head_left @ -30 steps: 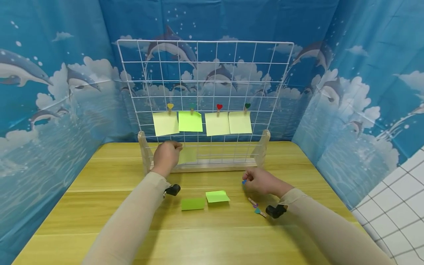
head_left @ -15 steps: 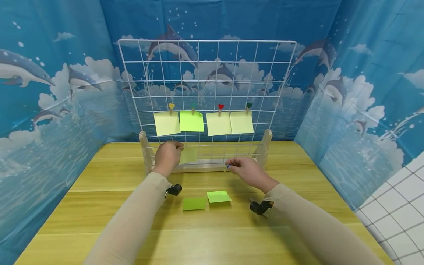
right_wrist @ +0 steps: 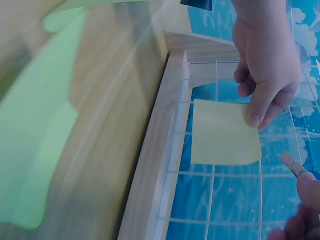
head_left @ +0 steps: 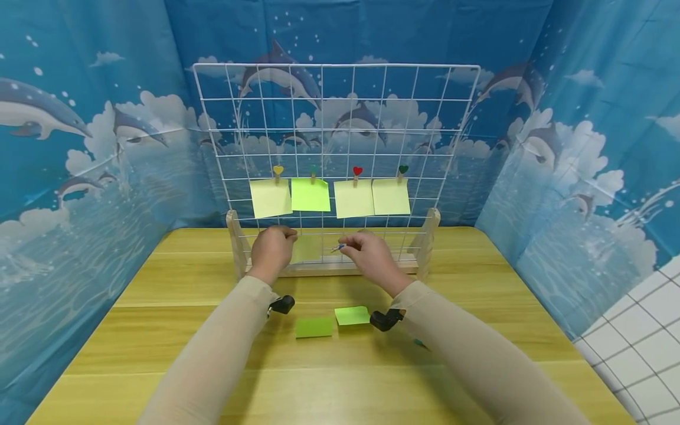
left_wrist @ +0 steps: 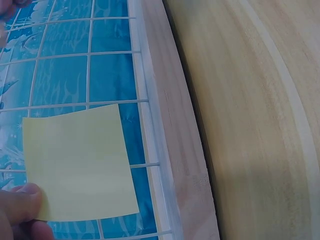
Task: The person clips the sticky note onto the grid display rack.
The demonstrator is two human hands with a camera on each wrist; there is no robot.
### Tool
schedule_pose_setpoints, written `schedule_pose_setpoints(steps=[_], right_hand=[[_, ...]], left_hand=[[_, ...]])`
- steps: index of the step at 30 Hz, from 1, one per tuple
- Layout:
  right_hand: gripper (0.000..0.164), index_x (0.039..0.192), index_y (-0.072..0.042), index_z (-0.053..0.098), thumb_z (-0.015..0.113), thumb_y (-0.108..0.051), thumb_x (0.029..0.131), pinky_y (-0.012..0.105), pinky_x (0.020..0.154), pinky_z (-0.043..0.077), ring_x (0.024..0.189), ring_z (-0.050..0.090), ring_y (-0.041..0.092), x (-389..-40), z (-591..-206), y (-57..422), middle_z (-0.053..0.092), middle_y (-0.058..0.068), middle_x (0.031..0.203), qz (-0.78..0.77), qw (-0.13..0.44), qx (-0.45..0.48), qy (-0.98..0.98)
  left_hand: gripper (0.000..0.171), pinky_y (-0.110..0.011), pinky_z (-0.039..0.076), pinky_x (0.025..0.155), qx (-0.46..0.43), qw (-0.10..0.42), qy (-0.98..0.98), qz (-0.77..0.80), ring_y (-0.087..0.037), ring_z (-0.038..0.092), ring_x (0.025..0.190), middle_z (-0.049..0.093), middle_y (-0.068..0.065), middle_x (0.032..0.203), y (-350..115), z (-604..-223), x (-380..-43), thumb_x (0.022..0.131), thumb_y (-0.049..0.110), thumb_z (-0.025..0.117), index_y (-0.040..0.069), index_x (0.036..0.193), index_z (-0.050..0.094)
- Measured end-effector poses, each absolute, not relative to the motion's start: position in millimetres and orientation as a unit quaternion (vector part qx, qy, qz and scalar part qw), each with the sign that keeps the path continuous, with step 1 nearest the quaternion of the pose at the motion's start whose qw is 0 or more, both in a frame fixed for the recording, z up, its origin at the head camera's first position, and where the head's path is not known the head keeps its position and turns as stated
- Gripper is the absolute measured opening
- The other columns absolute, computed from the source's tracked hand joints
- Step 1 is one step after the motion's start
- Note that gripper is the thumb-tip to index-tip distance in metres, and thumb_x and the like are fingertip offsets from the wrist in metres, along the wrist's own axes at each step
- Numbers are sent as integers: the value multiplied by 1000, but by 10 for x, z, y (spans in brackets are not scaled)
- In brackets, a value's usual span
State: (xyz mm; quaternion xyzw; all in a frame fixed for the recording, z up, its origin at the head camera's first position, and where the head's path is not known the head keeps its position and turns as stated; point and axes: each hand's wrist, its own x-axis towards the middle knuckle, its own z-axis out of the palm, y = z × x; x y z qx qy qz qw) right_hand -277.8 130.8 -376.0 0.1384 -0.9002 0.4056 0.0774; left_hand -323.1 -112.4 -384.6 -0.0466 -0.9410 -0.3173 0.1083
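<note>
My left hand (head_left: 272, 252) pinches a pale yellow sticky note (left_wrist: 77, 167) by one corner, thumb in front. The note lies against the lower part of a white wire grid (head_left: 321, 128). To its right, my right hand (head_left: 370, 254) pinches a small wooden clothespin (right_wrist: 294, 164) with a blue end between thumb and fingers. The clothespin points at the note, with a gap between them. Higher on the grid hang a yellow sticky note (head_left: 271, 199), a bright green sticky note (head_left: 310, 196) and two more pale yellow ones, under heart-topped clothespins.
Two green sticky notes lie on the wooden table, a darker one (head_left: 313, 327) and a brighter one (head_left: 352, 316). A teal-tipped clothespin (head_left: 419, 343) shows partly beside my right sleeve. A wooden base (head_left: 340, 270) carries the grid. Dolphin-print curtains (head_left: 95, 171) surround the table.
My right hand has picked the blue clothespin off the table and carried it left and up towards the note. My left hand keeps its hold on the note.
</note>
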Motion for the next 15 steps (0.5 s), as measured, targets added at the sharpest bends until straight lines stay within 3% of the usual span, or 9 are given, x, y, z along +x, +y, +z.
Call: schedule_pose_setpoints(steps=[7, 10, 15], right_hand=[[28, 128, -12, 77, 67, -26, 106, 28, 50, 30, 49, 35, 16, -2905, -3699, 1109, 44, -2, 61, 377, 98, 144, -910], [30, 129, -13, 77, 65, -29, 106, 26, 45, 26, 42, 29, 13, -2960, -3685, 1037, 34, -4, 53, 366, 94, 133, -916], [29, 128, -15, 78, 64, -30, 107, 24, 43, 23, 40, 28, 11, -3053, -3692, 935, 31, -6, 49, 343, 102, 122, -926]], left_hand=[[27, -41, 57, 80, -41, 104, -943, -312, -28, 74, 106, 77, -4, 127, -1118, -3843, -3238, 108, 29, 62, 18, 126, 78], [27, -42, 58, 80, -40, 104, -944, -311, -28, 74, 106, 77, -4, 128, -1119, -3845, -3240, 108, 29, 62, 18, 126, 78], [27, -42, 57, 79, -40, 104, -942, -315, -27, 74, 104, 77, -5, 127, -1121, -3852, -3243, 108, 28, 62, 17, 126, 78]])
